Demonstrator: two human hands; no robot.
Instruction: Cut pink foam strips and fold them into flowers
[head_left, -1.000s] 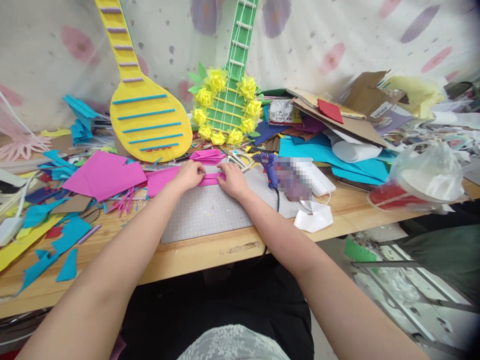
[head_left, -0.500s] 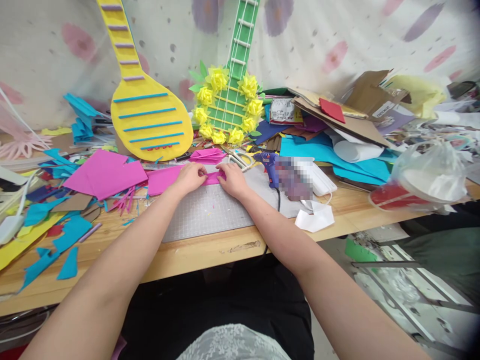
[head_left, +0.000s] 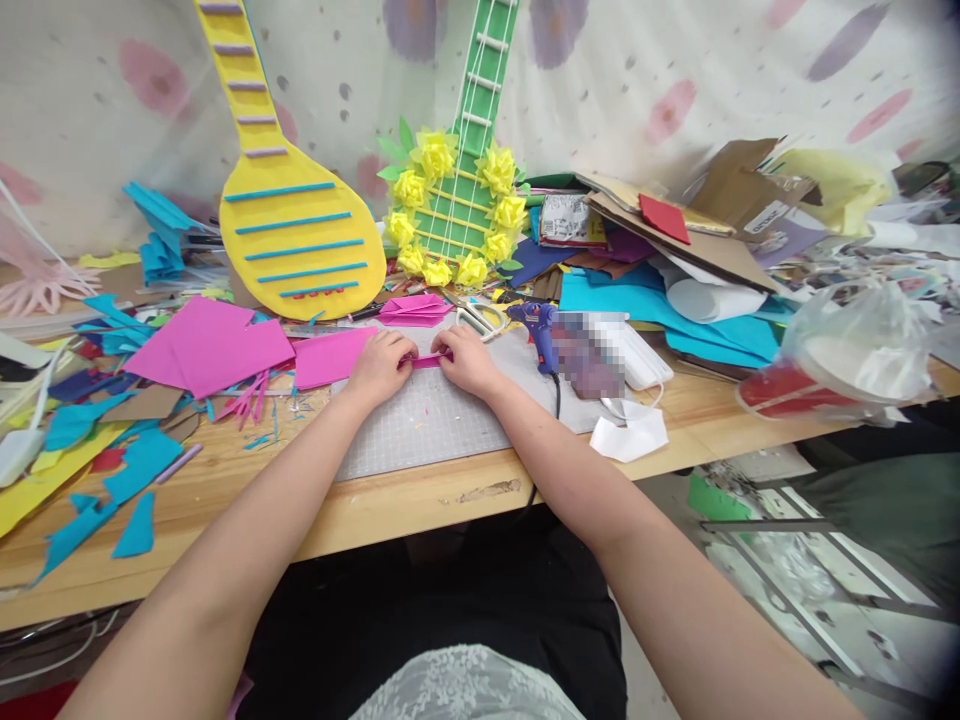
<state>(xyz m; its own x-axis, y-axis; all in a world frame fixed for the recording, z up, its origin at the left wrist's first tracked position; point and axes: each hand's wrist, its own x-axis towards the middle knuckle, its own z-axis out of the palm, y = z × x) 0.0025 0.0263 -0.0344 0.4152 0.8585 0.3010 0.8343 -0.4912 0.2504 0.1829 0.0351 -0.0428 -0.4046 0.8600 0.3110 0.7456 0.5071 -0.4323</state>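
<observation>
A narrow strip of magenta paper (head_left: pixel 428 361) stretches between my two hands over the grey cutting mat (head_left: pixel 427 430). My left hand (head_left: pixel 381 368) has its fingers curled on the strip's left end, while my right hand (head_left: pixel 469 362) pinches the right end. The fingertips hide both ends. Just left of my left hand lies a flat magenta sheet (head_left: pixel 330 357). Behind my hands are a small stack of folded magenta pieces (head_left: pixel 415 309) and white-handled scissors (head_left: pixel 481 320). A blue glue gun (head_left: pixel 541 335) rests to the right of my right hand.
A yellow paper guitar (head_left: pixel 304 235) and a green one (head_left: pixel 461 205) ringed with yellow flowers lean at the back. Blue scraps (head_left: pixel 142 465) and larger magenta sheets (head_left: pixel 210 350) lie left. Cardboard (head_left: pixel 675 235) is piled at right, near a bagged red-and-white cup (head_left: pixel 810 380).
The magenta strip between my hands shows narrower than before. My fingers have curled in closer on it, and both hands stay at nearly the same spot on the mat.
</observation>
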